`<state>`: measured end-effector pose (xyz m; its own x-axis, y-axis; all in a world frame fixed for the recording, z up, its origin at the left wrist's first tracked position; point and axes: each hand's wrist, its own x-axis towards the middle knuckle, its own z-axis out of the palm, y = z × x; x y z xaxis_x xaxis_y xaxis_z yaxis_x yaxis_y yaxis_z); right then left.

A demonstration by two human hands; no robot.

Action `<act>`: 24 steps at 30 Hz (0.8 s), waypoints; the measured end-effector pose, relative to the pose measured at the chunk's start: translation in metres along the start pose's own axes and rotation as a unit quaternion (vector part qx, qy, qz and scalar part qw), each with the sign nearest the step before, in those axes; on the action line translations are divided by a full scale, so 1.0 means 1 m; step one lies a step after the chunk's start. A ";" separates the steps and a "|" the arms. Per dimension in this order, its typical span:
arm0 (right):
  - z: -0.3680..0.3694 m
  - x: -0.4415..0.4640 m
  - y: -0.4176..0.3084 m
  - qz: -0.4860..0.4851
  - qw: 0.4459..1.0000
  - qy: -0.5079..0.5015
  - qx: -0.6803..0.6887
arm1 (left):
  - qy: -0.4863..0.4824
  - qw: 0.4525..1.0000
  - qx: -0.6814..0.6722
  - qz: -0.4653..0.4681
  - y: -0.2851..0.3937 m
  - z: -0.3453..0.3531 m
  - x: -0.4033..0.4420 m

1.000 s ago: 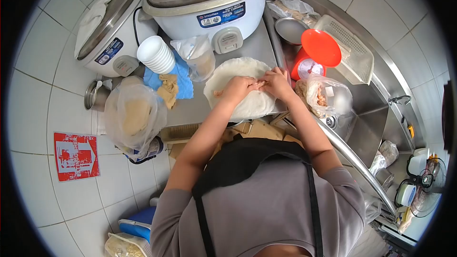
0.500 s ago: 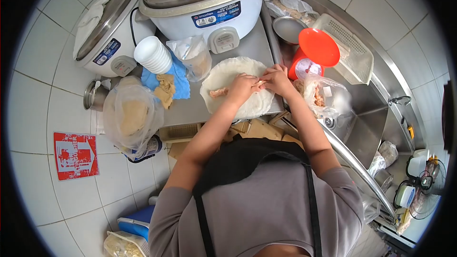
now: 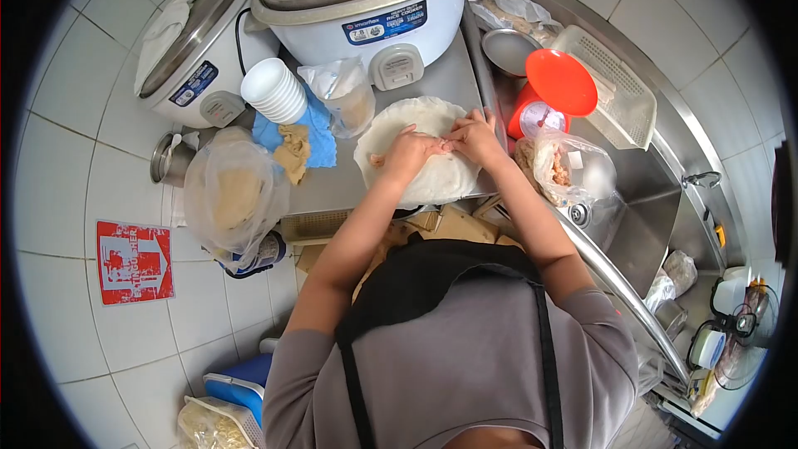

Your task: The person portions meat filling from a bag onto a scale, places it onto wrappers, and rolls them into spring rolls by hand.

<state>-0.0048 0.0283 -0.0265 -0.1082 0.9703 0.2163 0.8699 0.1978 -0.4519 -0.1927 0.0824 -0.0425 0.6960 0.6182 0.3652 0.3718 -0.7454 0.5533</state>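
A round, pale sheet of wrapper (image 3: 432, 187) lies on the steel counter in front of me. My left hand (image 3: 413, 154) rests over its middle, fingers pressed together toward the right. My right hand (image 3: 475, 137) meets it fingertip to fingertip on the right part of the sheet. Between and under the fingers is a strip of pinkish minced meat, mostly hidden. Its left end, a small lump of minced meat (image 3: 376, 160), shows beside my left hand. A plastic bag of minced meat (image 3: 561, 168) sits to the right, near my right forearm.
A large rice cooker (image 3: 366, 12) stands behind the sheet, another rice cooker (image 3: 195, 58) to its left. Stacked white bowls (image 3: 274, 91), a blue cloth (image 3: 312, 145) and a bag of wrappers (image 3: 233, 195) are at left. A red scale (image 3: 557, 87) and white basket (image 3: 615, 91) stand right.
My left hand has shifted slightly left, covering more of the meat strip, so less of its left end shows. My right hand stays at the right of the sheet. The view has shifted slightly.
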 end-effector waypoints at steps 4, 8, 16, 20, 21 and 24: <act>-0.002 0.005 -0.014 -0.014 1.000 -0.001 -0.006 | -0.008 1.000 0.001 -0.028 0.002 -0.021 -0.009; 0.021 0.012 -0.021 -0.032 0.999 -0.016 -0.033 | 0.014 1.000 0.026 0.010 -0.022 -0.014 -0.020; 0.016 0.016 -0.042 -0.032 0.999 -0.017 -0.030 | 0.051 0.998 0.007 -0.024 -0.020 -0.043 -0.035; 0.029 0.023 -0.051 -0.056 0.995 -0.048 -0.068 | -0.013 0.999 0.010 -0.029 -0.025 -0.050 -0.037; 0.028 0.024 -0.051 -0.054 0.994 -0.055 -0.071 | -0.012 1.000 -0.003 -0.019 -0.030 -0.051 -0.036; 0.022 0.022 -0.053 -0.042 0.995 -0.072 -0.052 | 0.013 0.999 -0.046 -0.001 -0.039 -0.052 -0.042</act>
<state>-0.0639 0.0423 -0.0171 -0.2448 0.9622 0.1196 0.8991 0.2714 -0.3434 -0.2684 0.0982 -0.0400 0.6787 0.6272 0.3820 0.3151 -0.7186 0.6200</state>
